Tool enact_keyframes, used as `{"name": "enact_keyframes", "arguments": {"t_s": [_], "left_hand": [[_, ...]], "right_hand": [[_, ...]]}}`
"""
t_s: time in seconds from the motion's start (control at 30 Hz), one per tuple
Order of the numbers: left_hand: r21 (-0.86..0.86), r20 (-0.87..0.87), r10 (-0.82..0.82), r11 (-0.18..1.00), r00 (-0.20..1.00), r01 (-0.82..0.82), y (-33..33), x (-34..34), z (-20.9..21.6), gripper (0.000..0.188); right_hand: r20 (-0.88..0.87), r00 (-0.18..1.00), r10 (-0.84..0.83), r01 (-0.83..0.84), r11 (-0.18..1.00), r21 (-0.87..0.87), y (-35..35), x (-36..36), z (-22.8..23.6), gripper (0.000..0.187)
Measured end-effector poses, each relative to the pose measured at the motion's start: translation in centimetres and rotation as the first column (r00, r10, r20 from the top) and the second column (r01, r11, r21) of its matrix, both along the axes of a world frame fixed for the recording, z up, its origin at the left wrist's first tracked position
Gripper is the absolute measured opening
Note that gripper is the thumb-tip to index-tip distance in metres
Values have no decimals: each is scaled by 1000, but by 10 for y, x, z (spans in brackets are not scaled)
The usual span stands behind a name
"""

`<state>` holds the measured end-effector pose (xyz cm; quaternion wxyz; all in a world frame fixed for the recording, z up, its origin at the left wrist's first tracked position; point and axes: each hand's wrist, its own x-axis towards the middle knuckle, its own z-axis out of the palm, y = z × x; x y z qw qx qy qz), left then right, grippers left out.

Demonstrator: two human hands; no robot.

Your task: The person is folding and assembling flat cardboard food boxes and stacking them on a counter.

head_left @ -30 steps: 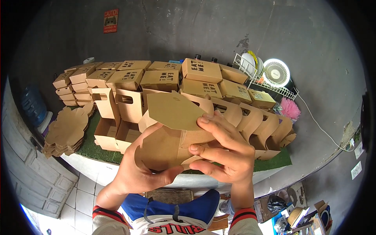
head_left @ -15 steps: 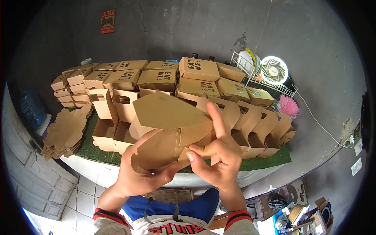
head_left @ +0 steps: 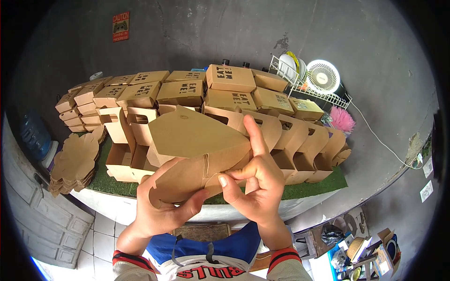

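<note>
Between my hands, in front of my chest, is a partly folded brown cardboard box (head_left: pixel 197 133), tilted, with a wide pointed flap standing up. My left hand (head_left: pixel 164 206) grips its left side, thumb along the near edge and fingers mostly hidden behind the card. My right hand (head_left: pixel 258 180) pinches a tab at the box's right corner between thumb and fingers, while the index finger points up along the side. Just behind it stands a row of open brown carry boxes (head_left: pixel 123 154) with handle cutouts.
Closed printed boxes (head_left: pixel 180 91) are stacked at the back of the green-topped table (head_left: pixel 300 194). Flat card blanks (head_left: pixel 75 157) lie in a pile at the left. A dish rack (head_left: pixel 323 98) with a white fan (head_left: pixel 323 77) stands back right. Cluttered items (head_left: pixel 361 255) sit lower right.
The view has shifted slightly, so the scene sits a little further left. The raised flap leans slightly differently and shows more of its face. Both hands keep their grip on the box.
</note>
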<state>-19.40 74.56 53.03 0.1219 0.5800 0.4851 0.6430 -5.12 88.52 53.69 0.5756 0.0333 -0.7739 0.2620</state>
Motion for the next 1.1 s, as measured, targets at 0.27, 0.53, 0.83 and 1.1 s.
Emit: {"name": "enact_keyframes", "arguments": {"t_s": [0.27,0.53,0.83,1.1], "left_hand": [[4,-49,-36,999,998,36,6,2,-2,53],[-7,-67,-44,999,997,44,7,5,-4,49],[110,-251,54,994,967,-27,14,5,-12,52],[17,-30,46,999,999,-45,11,10,-9,48]], "right_hand": [[33,992,120,-117,990,-82,7,4,-5,20],[92,985,145,-123,969,-212,5,6,-3,19],[16,998,60,-56,977,-205,3,4,-9,17],[7,1000,-10,11,991,-132,4,3,-11,16]]}}
